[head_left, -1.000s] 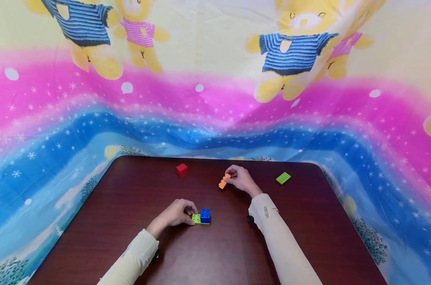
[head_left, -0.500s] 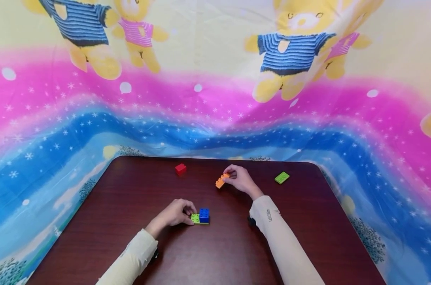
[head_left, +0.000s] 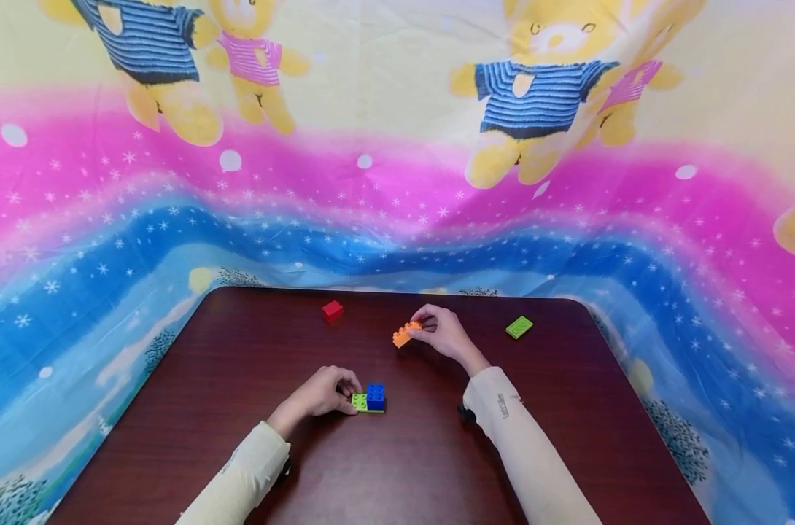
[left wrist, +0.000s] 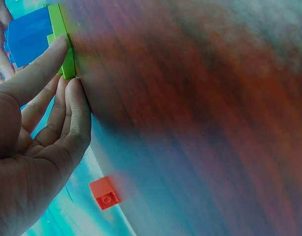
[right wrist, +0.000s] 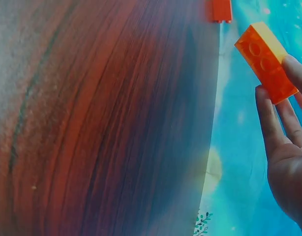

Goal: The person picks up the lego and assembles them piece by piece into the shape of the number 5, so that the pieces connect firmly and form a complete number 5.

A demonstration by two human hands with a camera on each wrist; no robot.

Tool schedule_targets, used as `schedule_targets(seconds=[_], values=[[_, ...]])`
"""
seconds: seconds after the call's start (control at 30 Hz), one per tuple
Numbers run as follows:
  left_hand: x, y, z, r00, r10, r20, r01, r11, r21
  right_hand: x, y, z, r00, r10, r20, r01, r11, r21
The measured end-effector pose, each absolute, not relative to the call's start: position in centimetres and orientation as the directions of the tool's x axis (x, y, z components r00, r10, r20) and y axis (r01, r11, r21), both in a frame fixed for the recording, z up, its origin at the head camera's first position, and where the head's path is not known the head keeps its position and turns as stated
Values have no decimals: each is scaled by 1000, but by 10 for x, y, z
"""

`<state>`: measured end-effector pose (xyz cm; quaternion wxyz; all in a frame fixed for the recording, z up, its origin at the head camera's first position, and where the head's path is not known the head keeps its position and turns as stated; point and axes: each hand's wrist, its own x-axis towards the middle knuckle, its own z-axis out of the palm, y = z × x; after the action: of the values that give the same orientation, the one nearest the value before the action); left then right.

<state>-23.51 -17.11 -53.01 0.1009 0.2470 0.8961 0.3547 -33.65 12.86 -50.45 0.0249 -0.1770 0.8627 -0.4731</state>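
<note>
Head camera view, looking down on a dark, wood-grained counter point(head_left: 437, 467): the left hand point(head_left: 317, 391) pinches the left end of a green plate point(head_left: 359, 402) between thumb and fingers. A blue brick point(head_left: 375, 397) sits studs up on the plate's right half, leaving a patch of green studs bare beside the fingers. Farther out across the counter, the right hand point(head_left: 445, 334) pinches an orange brick point(head_left: 404, 335) by one end, thumb against fingers, holding it raised and tilted above the surface, well apart from the green plate. From the right wrist, the orange brick's hollow underside faces the camera. From the left wrist, the thumb lies along the green plate while the fingertips meet at its end. Toward the counter's far edge, a red brick point(head_left: 332, 311) rests to the left of the orange one, and a second green piece point(head_left: 519, 327) lies flat to the right of the right hand. Pale sleeves point(head_left: 529, 448) reach close to both wrists. Behind the counter hangs a fabric backdrop point(head_left: 365, 197) printed with yellow bears in striped shirts above pink and blue bands scattered with white snowflakes.
</note>
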Motion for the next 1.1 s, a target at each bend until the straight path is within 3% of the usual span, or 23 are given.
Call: schedule_targets(seconds=[1.1], values=[[-235, -170, -530, -865, 500, -33, 349, 649, 676, -301, 119, -502, -910, -360, 207, -355, 414, -839]])
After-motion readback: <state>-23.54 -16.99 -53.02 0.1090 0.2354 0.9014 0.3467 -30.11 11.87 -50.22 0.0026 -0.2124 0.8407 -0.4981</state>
